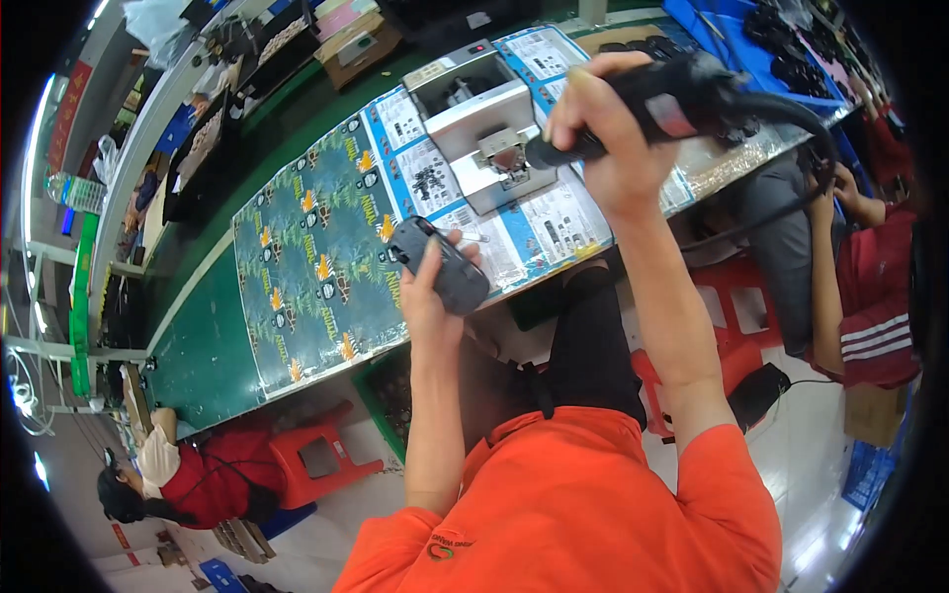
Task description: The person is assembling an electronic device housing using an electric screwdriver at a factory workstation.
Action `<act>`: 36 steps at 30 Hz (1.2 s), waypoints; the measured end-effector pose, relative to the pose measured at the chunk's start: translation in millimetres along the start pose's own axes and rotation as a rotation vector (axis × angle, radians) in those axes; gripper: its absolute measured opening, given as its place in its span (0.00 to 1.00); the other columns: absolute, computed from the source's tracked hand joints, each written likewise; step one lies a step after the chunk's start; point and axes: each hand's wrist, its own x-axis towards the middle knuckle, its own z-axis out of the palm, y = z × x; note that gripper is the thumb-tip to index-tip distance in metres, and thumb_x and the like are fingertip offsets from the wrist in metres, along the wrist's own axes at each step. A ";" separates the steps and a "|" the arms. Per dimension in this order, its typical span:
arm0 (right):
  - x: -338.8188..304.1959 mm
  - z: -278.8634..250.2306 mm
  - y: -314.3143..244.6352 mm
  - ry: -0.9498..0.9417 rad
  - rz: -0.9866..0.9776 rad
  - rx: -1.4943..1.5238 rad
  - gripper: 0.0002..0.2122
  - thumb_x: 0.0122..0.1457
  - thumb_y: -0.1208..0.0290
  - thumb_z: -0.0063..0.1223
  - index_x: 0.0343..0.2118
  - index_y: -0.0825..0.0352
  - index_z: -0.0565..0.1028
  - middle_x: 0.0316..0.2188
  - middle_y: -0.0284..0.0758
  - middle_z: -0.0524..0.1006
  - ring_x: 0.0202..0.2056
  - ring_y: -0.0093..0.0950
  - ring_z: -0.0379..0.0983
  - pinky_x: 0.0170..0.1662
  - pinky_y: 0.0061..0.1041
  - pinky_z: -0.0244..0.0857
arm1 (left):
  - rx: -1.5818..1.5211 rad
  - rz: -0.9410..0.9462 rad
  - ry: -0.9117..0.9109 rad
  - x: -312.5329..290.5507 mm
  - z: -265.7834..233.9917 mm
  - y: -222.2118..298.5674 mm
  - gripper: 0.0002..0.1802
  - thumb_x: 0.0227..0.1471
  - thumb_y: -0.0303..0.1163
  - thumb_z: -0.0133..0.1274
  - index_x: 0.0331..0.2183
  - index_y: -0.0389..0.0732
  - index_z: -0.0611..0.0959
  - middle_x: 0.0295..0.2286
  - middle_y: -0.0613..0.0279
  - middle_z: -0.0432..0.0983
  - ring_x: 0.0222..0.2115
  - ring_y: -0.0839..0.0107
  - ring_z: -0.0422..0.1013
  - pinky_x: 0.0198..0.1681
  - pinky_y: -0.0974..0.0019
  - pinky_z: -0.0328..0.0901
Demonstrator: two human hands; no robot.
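Observation:
My right hand [621,148] is wrapped round a thick black electric screwdriver [682,94], a cable curving from its rear end. The screwdriver's narrow end points left, close against the pick-up spot of a pale metal screw feeder [479,124]; whether the two touch, I cannot tell. My left hand [427,292] grips a dark grey plastic housing [463,282] with rounded corners, tilted above the table's near edge. The thumb lies across it and the fingers are partly hidden behind it. A small cut-out shows at its far end.
A patterned mat [316,257] and printed sheets [400,119] cover the green table [188,321]. Blue-lined bins with black parts [791,59] stand far right. One co-worker [880,287] sits at right, another [213,474] at lower left, near a red stool [316,457].

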 end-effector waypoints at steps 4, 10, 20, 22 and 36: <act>2.3 21.3 30.3 -0.016 0.024 -0.120 0.06 0.55 0.78 0.59 0.32 0.71 0.74 0.18 0.33 0.72 0.18 0.22 0.71 0.26 0.21 0.66 | 0.049 -0.049 -0.040 -3.5 -10.5 -9.7 0.17 0.56 0.27 0.54 0.48 0.39 0.73 0.41 0.50 0.77 0.36 0.60 0.78 0.37 0.56 0.76; 6.3 35.0 47.6 -0.112 -0.004 -0.350 0.05 0.52 0.76 0.63 0.24 0.70 0.77 0.14 0.28 0.73 0.13 0.15 0.68 0.19 0.13 0.62 | 0.028 -0.116 -0.053 -2.4 -8.3 -4.6 0.14 0.55 0.25 0.54 0.44 0.34 0.74 0.38 0.51 0.79 0.35 0.64 0.77 0.37 0.61 0.75; -10.7 27.6 24.6 -0.005 0.455 0.108 0.07 0.59 0.70 0.51 0.31 0.68 0.70 0.18 0.31 0.67 0.16 0.22 0.64 0.23 0.23 0.61 | 0.063 -0.088 -0.148 -0.8 -8.9 -6.4 0.20 0.52 0.22 0.56 0.48 0.33 0.74 0.42 0.51 0.77 0.41 0.59 0.77 0.42 0.59 0.76; -22.5 34.3 14.2 -0.007 0.371 0.287 0.09 0.61 0.66 0.45 0.32 0.67 0.68 0.20 0.32 0.65 0.19 0.24 0.64 0.27 0.26 0.62 | 0.084 -0.086 -0.130 -2.3 -10.9 -5.6 0.20 0.52 0.21 0.56 0.48 0.34 0.74 0.42 0.51 0.77 0.40 0.60 0.77 0.41 0.59 0.76; -52.6 70.1 39.4 -0.069 0.258 0.282 0.08 0.52 0.77 0.60 0.28 0.69 0.69 0.19 0.34 0.72 0.19 0.20 0.68 0.24 0.20 0.65 | 0.133 -0.110 -0.130 -5.0 -7.1 -2.5 0.17 0.49 0.19 0.58 0.44 0.35 0.78 0.37 0.59 0.79 0.35 0.69 0.78 0.35 0.67 0.75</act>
